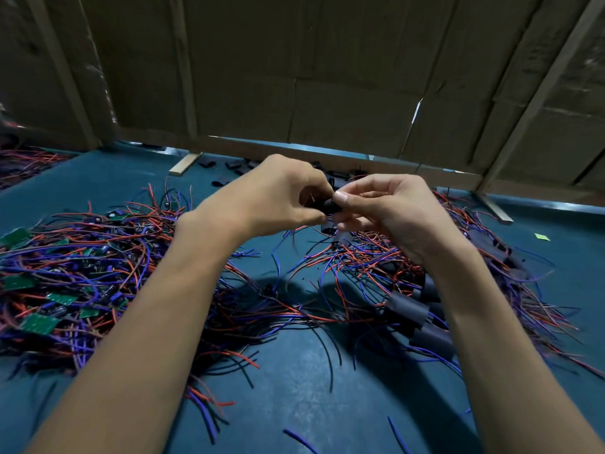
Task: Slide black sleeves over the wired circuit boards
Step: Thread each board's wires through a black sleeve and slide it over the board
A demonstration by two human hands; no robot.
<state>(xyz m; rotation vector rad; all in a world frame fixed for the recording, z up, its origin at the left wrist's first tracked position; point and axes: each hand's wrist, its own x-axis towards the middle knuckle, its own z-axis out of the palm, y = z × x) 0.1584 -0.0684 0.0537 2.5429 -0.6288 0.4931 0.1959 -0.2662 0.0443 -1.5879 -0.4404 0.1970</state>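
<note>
Above the blue table (294, 371), the left hand (271, 198) and right hand (383, 208) both pinch one black sleeve (330, 206). Right of them lie sleeved boards (407, 309); the bare boards (39, 322) piled left suggest much work remains.

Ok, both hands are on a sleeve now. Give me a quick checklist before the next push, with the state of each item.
1. Left hand grips the piece: ok, fingers curled round it.
2. Right hand pinches the sleeve: ok, thumb and fingers on its end.
3. Board inside the sleeve: cannot tell, the fingers hide it.
4. Wires hang free below the hands: ok, though the tips are blurred.
5. Bare boards waiting on the left: ok, many green ones in the pile.
6. Sleeved pieces set apart on the right: ok, by the right forearm.
</note>
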